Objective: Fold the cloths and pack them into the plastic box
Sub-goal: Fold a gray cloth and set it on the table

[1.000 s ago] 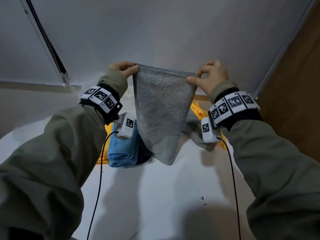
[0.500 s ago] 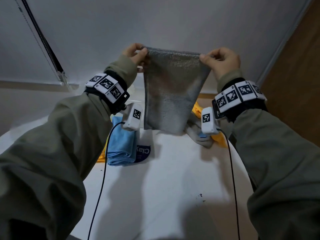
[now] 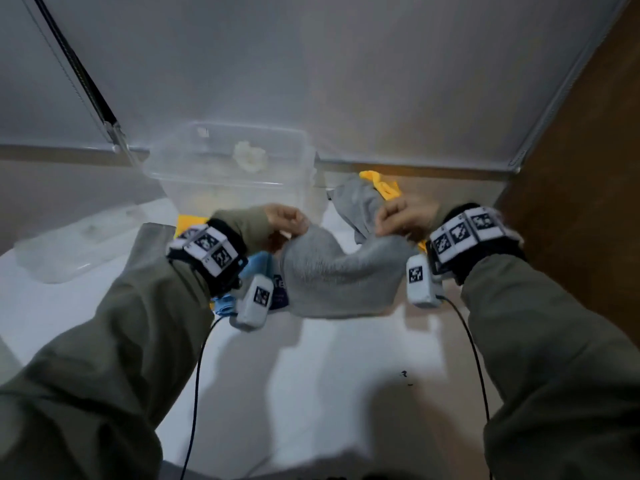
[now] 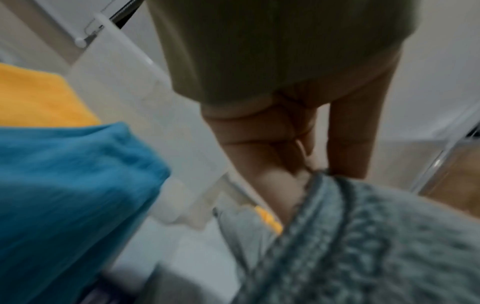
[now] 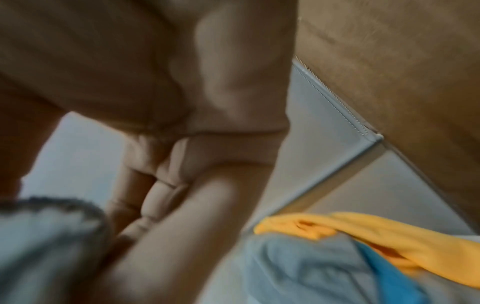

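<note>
A grey cloth (image 3: 339, 271) sags between my two hands just above the white table. My left hand (image 3: 287, 220) pinches its left corner, and the left wrist view shows the hemmed edge of the grey cloth (image 4: 363, 236) under my left hand (image 4: 306, 160). My right hand (image 3: 401, 216) pinches the right corner of the grey cloth (image 5: 44, 242), as my right hand (image 5: 155, 205) shows in the right wrist view. The clear plastic box (image 3: 228, 168) stands behind the hands against the wall.
A folded blue cloth (image 4: 67, 195) lies on a yellow cloth (image 4: 39, 96) under my left wrist. Loose grey (image 3: 356, 206), yellow (image 3: 381, 185) and blue (image 5: 384, 273) cloths lie piled at the right. The box's clear lid (image 3: 79, 244) rests at the left. A brown wall (image 3: 588, 202) closes the right side.
Both hands have come down from chest height toward the table with the grey cloth, which now sags in a curve instead of hanging flat. The box has come into view.
</note>
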### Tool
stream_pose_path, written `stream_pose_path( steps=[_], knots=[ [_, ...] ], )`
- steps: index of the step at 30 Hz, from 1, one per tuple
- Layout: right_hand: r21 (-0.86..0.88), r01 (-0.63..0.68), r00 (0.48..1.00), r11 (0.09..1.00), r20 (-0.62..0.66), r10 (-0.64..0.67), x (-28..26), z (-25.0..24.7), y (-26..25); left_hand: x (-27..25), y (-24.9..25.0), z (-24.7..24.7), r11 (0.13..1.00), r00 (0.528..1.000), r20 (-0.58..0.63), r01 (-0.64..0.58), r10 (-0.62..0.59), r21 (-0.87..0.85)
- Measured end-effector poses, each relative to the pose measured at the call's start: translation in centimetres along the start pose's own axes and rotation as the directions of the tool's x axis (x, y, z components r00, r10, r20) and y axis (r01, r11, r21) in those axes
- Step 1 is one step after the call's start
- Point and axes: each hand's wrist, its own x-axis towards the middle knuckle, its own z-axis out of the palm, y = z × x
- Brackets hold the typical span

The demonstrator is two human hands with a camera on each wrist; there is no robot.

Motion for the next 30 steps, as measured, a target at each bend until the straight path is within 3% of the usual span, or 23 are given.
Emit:
stream_pose_path(
  steps=[3, 5, 6, 9, 11, 12, 15, 19, 24, 30],
  knots=[
    [-0.227, -0.226, 0.953, 0.947, 0.148, 0.263, 1.9, 1.6, 3.7, 1.9, -4.7, 1.5, 0.953, 0.975, -0.006, 0.218, -0.221, 0.212],
    [-0.287, -0.324, 0.906, 0.902, 0.182, 0.383, 2.9, 2.5, 5.7, 3.0, -6.4, 2.3, 0.862, 0.929, -0.024, 0.351, -0.368, 0.365],
    [-0.287, -0.36, 0.896, 0.888, 0.158, 0.415, 3.4, 2.8, 6.5, 3.4, -6.6, 2.7, 0.801, 0.919, -0.038, 0.363, -0.393, 0.476],
    [-0.415, -0.377, 0.913, 0.828, -0.014, 0.409, 5.4, 2.9, 8.1, 4.6, -5.9, 3.0, 0.506, 0.948, -0.14, 0.273, -0.286, 0.818],
    [-0.523, -0.356, 0.931, 0.774, -0.128, 0.341, 6.7, 2.7, 8.3, 6.0, -5.2, 3.1, 0.309, 0.968, -0.165, 0.218, -0.189, 0.926],
    [-0.559, -0.353, 0.935, 0.75, -0.173, 0.31, 7.1, 2.7, 8.1, 6.9, -5.0, 3.0, 0.27, 0.968, -0.179, 0.222, -0.174, 0.937],
    [-0.667, -0.351, 0.936, 0.658, -0.239, 0.257, 8.5, 2.9, 8.2, 8.7, -4.4, 3.0, 0.26, 0.965, -0.211, 0.246, -0.155, 0.934],
    [-0.7, -0.341, 0.938, 0.627, -0.21, 0.276, 10.4, 3.9, 10.3, 10.5, -5.7, 3.5, 0.224, 0.968, -0.191, 0.225, -0.163, 0.948],
    [-0.718, -0.324, 0.943, 0.616, -0.192, 0.272, 10.9, 5.6, 12.4, 11.8, -7.2, 5.3, 0.335, 0.976, -0.073, 0.139, -0.204, 0.932],
    [-0.754, -0.314, 0.944, 0.577, -0.18, 0.278, 10.9, 5.1, 11.5, 11.6, -7.9, 5.5, 0.192, 0.968, -0.091, 0.138, -0.233, 0.972]
  ],
)
